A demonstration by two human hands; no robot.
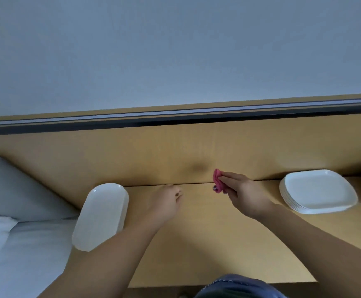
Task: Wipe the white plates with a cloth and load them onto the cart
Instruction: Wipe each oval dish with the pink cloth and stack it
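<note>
Little looks done: left of the untouched stack of square white plates (319, 192) on the tan wooden counter (196, 244), the right grip (244, 196) pinches a crumpled pink cloth (217, 180), the left grip (166, 203) loosely curled, empty; no cart shows.

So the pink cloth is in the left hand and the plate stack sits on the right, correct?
No: the head view shows the cloth held in the right hand; the left hand holds nothing. The plate stack does sit on the right.
</note>
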